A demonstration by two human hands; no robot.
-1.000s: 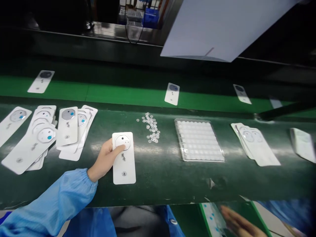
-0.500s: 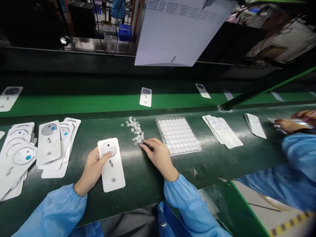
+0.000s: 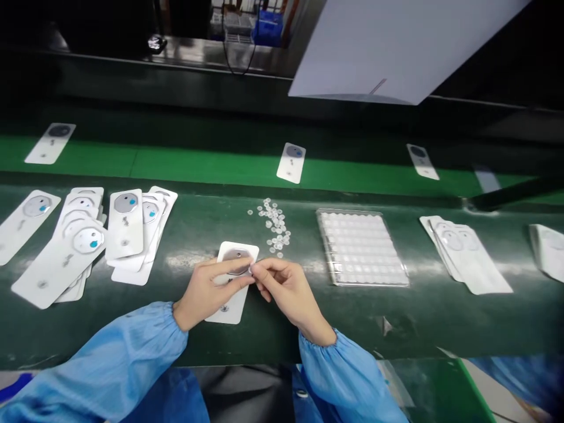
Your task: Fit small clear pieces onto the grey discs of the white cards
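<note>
My left hand [image 3: 207, 289] grips a white rectangular card [image 3: 235, 281] with a grey round disc at its top, held tilted over the dark green bench. My right hand [image 3: 285, 289] is pinched at the card's right edge by the disc, thumb and forefinger closed on a tiny clear round piece. A loose scatter of several small clear round pieces [image 3: 274, 226] lies just beyond the hands. Both arms wear blue sleeves.
Fanned stacks of white cards [image 3: 126, 226] lie at the left. A clear blister tray [image 3: 361, 248] sits right of the pieces, with more white cards [image 3: 465, 252] beyond it. Single cards [image 3: 291, 162] ride the green conveyor belt behind. A white panel [image 3: 396, 47] hangs overhead.
My right hand left the scatter of clear pieces and came to the card's disc, pinched. My left hand lifted and tilted the card toward it. The view swung back to the left.
</note>
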